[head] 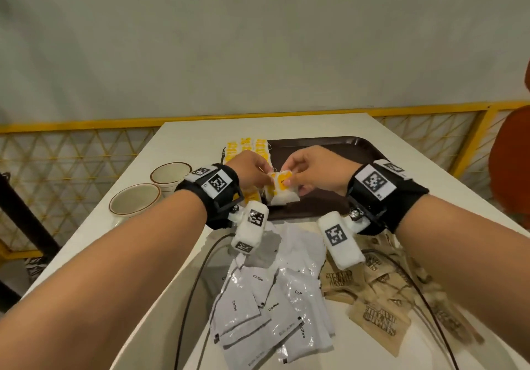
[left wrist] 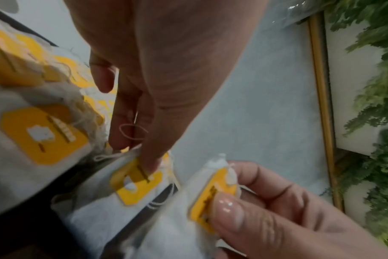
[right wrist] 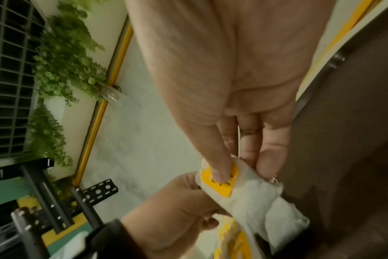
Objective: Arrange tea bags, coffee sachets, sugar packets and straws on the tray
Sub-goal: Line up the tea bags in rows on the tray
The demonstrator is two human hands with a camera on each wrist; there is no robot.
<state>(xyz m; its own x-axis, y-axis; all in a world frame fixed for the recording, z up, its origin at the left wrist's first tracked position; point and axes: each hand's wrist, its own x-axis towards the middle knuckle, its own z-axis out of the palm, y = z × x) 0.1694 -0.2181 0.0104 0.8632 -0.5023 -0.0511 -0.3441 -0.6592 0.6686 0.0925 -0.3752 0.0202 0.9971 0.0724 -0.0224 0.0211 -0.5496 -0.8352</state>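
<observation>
Both hands meet over the front left of the dark brown tray (head: 338,147). My left hand (head: 267,179) pinches the yellow tag of one white tea bag (left wrist: 136,185). My right hand (head: 290,182) pinches the tag of a second tea bag (right wrist: 253,196), thumb on its yellow label. The two bags (head: 282,193) hang together, a thread looped between them. More tea bags (head: 246,147) lie in a row along the tray's left edge. White coffee sachets (head: 266,306) and brown sugar packets (head: 381,295) lie heaped on the table nearer me. I see no straws.
Two cream cups (head: 134,203) (head: 171,173) stand on the white table left of the tray. Cables (head: 195,283) run across the table's front. A yellow railing (head: 86,124) lies beyond the table, and a red chair (head: 513,163) stands at the right.
</observation>
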